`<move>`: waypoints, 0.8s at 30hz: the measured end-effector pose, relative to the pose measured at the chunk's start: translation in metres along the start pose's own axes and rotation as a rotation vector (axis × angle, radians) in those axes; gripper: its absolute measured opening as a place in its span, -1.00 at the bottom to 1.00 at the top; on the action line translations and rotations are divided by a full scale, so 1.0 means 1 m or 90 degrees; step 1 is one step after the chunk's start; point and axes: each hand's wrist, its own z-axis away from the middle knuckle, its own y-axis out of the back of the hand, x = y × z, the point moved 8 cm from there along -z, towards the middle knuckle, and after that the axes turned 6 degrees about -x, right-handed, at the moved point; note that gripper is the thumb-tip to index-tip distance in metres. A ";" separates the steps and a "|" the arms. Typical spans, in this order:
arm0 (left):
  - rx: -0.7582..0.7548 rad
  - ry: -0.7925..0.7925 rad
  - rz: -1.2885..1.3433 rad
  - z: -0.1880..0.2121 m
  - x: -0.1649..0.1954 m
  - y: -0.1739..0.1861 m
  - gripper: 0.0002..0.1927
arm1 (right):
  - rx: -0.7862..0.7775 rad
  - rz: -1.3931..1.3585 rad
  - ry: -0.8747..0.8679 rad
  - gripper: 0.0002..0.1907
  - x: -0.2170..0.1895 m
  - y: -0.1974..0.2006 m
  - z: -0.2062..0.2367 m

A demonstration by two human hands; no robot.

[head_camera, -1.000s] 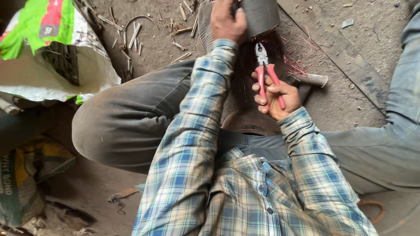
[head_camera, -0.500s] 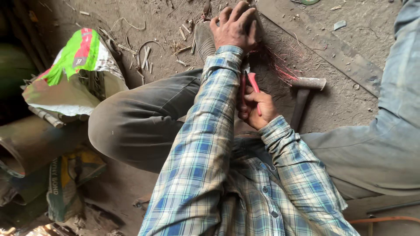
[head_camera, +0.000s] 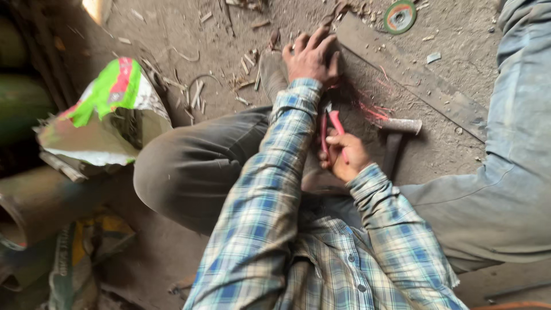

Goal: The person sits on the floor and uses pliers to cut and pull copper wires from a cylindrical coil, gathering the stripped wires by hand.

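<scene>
Dusty floor; red pliers (head_camera: 333, 127) gripped in right hand (head_camera: 346, 158).

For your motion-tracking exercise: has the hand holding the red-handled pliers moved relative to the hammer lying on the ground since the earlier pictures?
Cannot tell. The camera itself shifts between pictures. The right hand grips the pliers just left of the hammer, much as it did half a second ago.
</scene>
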 end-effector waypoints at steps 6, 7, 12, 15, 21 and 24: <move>0.352 0.113 0.645 0.028 -0.101 -0.002 -0.48 | 0.062 0.167 0.024 -0.42 -0.012 -0.014 0.025; 0.353 0.198 0.619 0.040 -0.118 -0.009 -0.56 | 0.089 0.248 0.037 -0.36 -0.016 -0.017 0.030; 0.305 0.340 0.455 0.093 -0.148 -0.026 -0.77 | 0.221 0.736 0.061 -0.20 -0.045 -0.026 0.042; 0.206 0.343 0.479 0.110 -0.132 -0.037 -0.81 | 0.251 0.945 0.079 -0.22 -0.051 -0.025 0.036; -0.123 0.298 0.368 0.135 -0.099 -0.070 -0.69 | 0.354 1.226 0.019 -0.12 -0.046 -0.015 0.028; -0.088 0.362 0.382 0.143 -0.108 -0.076 -0.70 | 0.364 1.266 0.025 -0.12 -0.040 -0.017 0.028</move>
